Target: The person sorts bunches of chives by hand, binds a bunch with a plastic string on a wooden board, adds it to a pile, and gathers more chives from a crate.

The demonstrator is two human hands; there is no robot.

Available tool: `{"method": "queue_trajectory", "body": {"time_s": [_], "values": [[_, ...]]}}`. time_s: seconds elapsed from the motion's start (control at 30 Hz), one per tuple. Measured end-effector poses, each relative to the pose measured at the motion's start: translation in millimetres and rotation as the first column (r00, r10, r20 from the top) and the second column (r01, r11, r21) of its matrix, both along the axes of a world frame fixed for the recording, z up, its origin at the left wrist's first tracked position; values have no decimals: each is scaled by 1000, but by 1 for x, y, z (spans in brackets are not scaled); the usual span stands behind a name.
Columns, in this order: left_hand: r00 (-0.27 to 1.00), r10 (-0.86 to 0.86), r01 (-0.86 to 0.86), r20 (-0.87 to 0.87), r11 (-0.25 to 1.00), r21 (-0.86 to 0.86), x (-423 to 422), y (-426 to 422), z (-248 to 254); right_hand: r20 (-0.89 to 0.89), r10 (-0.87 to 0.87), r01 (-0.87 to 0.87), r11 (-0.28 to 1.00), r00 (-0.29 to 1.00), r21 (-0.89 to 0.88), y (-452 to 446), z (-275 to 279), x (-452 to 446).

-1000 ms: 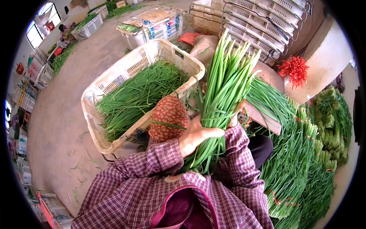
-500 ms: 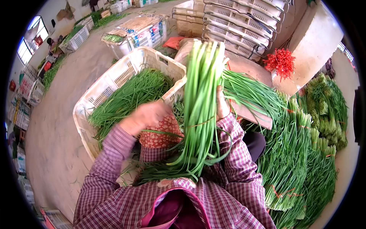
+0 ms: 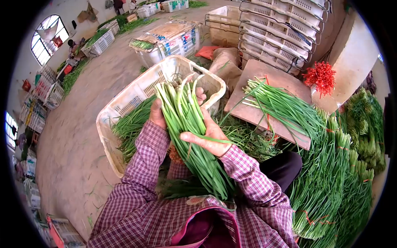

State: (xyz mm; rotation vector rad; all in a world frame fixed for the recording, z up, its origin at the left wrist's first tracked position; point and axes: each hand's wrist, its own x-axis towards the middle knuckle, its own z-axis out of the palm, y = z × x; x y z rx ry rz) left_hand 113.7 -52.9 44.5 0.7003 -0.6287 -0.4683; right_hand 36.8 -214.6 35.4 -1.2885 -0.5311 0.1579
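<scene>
A loose bunch of garlic chives [image 3: 188,124] slants across my lap, pale stem ends up and away from me, green leaves hanging toward my body. My left hand [image 3: 157,114] grips its left side near the stems, with most of the fingers hidden behind. From the right, my right hand [image 3: 209,134] is wrapped around the bunch, its thumb lying across the front and fingertips showing behind the stems. Beyond my hands, a white plastic crate [image 3: 108,124] holds more loose chives [image 3: 134,124]. At the right, another small bunch [image 3: 281,103] rests on a board [image 3: 244,105] over a red tie.
Several tied bundles of chives [image 3: 318,186] are heaped at my right. Red ties [image 3: 320,78] hang by a pale pillar [image 3: 355,58]. Stacked white crates [image 3: 281,33] stand behind the board. A covered crate [image 3: 169,39] sits farther back, and people work at the far left.
My left hand has come in from the crate side and now grips the bunch. The bunch has lowered and tilted leftward, and my right hand has moved left and toward me with it.
</scene>
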Motion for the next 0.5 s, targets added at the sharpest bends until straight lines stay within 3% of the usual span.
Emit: {"method": "queue_trajectory", "body": {"time_s": [0.07, 0.13, 0.27, 0.3, 0.33, 0.4, 0.47, 0.5], "values": [[999, -29, 29, -20, 1000, -5, -1, 4, -13, -11, -14, 14, 1000, 1000, -27, -12, -2, -6], [999, -10, 9, -53, 1000, -14, -4, 5, -22, 95, -60, 86, 947, 994, -310, -27, -8, -9], [985, -23, 0, -173, 991, -133, -5, 2, -26, -143, 18, -26, 998, 990, -52, -49, 2, -21], [988, 9, -30, -153, 990, -137, -6, 0, -24, -170, 28, -40, 997, 985, -70, -61, 0, -17], [990, 40, -60, -136, 988, -141, -6, -2, -22, -58, 51, -51, 999, 997, 9, -63, -2, -12], [992, -5, -13, -128, 990, -141, -7, -5, -16, -304, 92, -95, 995, 948, 4, -75, 10, -15], [991, -50, 33, -120, 990, -139, -7, -8, -17, -226, 26, -10, 997, 974, 70, -63, 6, -15], [995, -59, 47, -81, 989, -142, -5, -9, -18, -155, -76, 64, 995, 985, -81, -60, 9, -11]]}}
